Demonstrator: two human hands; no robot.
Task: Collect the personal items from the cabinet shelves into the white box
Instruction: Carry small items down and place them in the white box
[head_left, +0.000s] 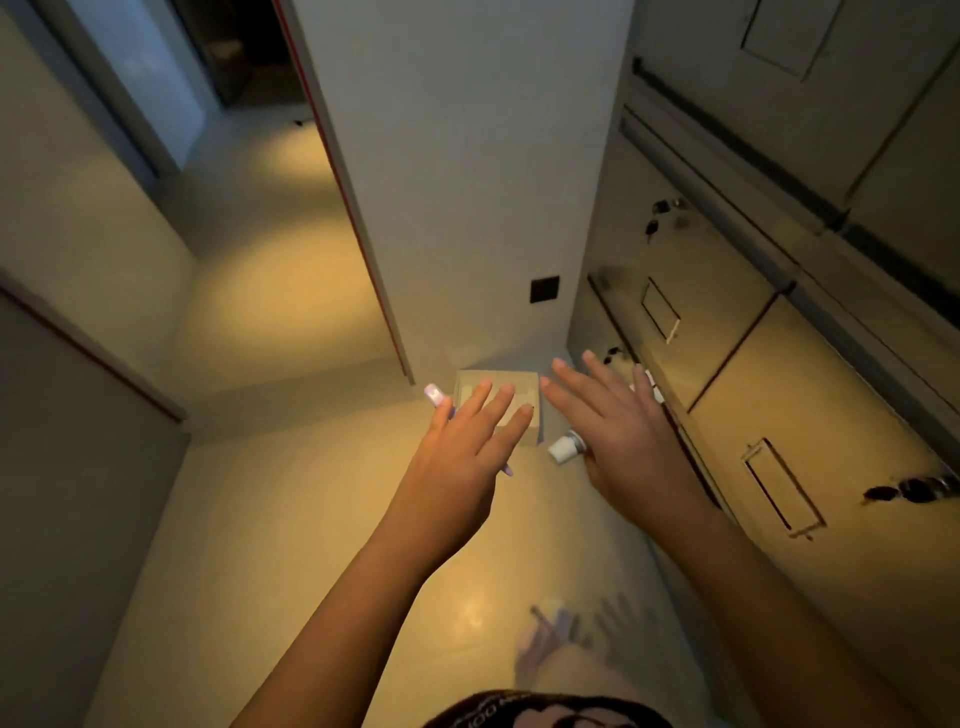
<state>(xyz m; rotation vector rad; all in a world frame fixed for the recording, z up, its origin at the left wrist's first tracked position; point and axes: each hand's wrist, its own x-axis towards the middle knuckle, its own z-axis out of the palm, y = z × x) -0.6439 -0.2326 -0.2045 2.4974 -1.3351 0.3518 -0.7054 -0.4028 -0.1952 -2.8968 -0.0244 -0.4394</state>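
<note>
White box (519, 383) on floor, in corner between pale wall panel and cabinet (753, 374). Open-topped; interior mostly hidden behind fingers, contents not readable.

Directly above it, left hand (457, 452): fingers straight and spread, lilac stick-like item (432, 393) beneath palm. Thumb hidden, so gripped or let go cannot be told.

Right hand (618, 441) just right of box, fingers likewise splayed, white capped bottle (565, 448) under thumb side; hold equally unclear.

Judged mid-task: at least two items off shelves and at box, not yet seen inside. Cabinet doors in view shut, keys (914, 488) in locks; remaining shelf items not visible.
</note>
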